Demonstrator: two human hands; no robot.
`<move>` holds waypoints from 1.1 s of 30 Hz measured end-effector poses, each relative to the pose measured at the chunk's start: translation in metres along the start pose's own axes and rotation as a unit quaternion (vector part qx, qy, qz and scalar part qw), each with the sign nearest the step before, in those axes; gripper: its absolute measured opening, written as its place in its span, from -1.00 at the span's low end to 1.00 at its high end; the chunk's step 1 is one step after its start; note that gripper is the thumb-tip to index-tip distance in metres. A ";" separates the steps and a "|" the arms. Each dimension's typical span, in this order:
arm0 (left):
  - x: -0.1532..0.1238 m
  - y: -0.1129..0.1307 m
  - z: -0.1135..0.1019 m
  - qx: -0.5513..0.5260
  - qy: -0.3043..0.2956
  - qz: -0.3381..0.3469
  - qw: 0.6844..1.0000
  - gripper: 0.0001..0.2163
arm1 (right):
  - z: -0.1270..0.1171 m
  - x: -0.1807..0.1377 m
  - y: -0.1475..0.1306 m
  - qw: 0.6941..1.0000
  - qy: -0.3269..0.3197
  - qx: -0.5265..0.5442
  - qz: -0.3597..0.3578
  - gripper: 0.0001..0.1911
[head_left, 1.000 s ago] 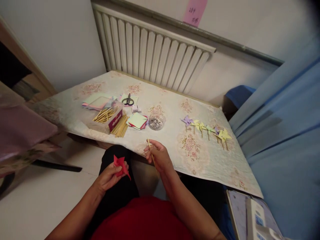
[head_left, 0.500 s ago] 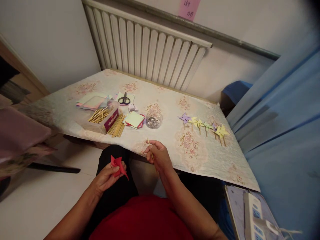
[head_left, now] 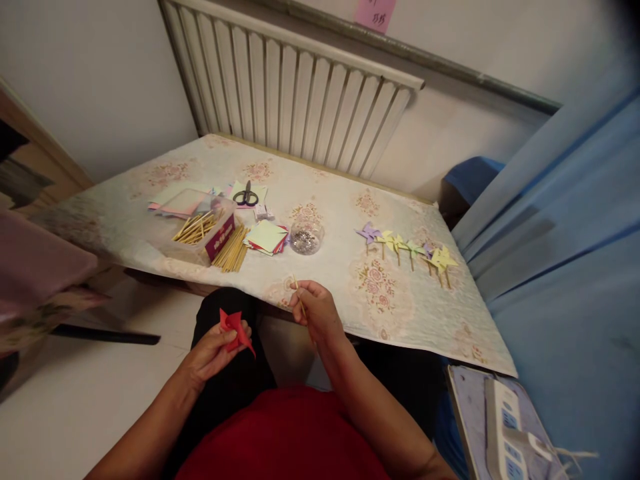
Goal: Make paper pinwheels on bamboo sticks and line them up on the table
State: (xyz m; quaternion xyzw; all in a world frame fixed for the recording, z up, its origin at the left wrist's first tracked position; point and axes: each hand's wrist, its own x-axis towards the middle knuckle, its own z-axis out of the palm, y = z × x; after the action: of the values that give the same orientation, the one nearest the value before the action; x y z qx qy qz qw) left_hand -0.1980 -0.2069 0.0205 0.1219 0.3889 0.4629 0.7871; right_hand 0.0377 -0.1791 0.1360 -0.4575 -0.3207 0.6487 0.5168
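My left hand (head_left: 213, 350) is closed on a folded red paper pinwheel (head_left: 234, 327), held over my lap below the table edge. My right hand (head_left: 316, 310) pinches a thin wooden stick (head_left: 299, 297), upright, at the near edge of the table (head_left: 350, 293). The two hands are apart. On the table lie a box of wooden sticks (head_left: 199, 230) with loose sticks (head_left: 231, 248) beside it, a stack of coloured paper squares (head_left: 267, 237), a small clear bowl of shiny bits (head_left: 306, 238), and black scissors (head_left: 246, 196).
A row of finished pinwheels on sticks (head_left: 405, 250) lies at the table's right. More paper sheets (head_left: 177, 199) sit at the far left. A white radiator (head_left: 290, 87) backs the table. Blue cloth (head_left: 565, 233) hangs on the right; a power strip (head_left: 505, 427) lies below it.
Both hands keep their grip and pose. The view has shifted slightly, so the table and hands sit a little lower left in the picture.
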 end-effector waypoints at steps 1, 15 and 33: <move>-0.001 0.000 0.002 0.003 0.006 0.004 1.000 -0.64 | 0.000 0.000 0.000 1.000 0.000 0.000 0.000 -0.74; -0.002 0.019 0.115 0.000 -0.248 0.086 0.965 -0.71 | 0.006 -0.018 -0.005 1.000 -0.007 0.017 -0.005 -0.74; 0.009 0.014 0.126 0.013 -0.273 0.101 0.956 -0.76 | 0.012 -0.032 -0.010 0.999 -0.033 -0.004 -0.006 -0.74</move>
State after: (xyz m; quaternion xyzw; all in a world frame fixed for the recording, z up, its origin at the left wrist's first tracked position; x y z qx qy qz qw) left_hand -0.1134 -0.1704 0.1079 0.2931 0.1508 0.4839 0.8107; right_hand 0.0320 -0.2070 0.1582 -0.4361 -0.3431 0.6588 0.5080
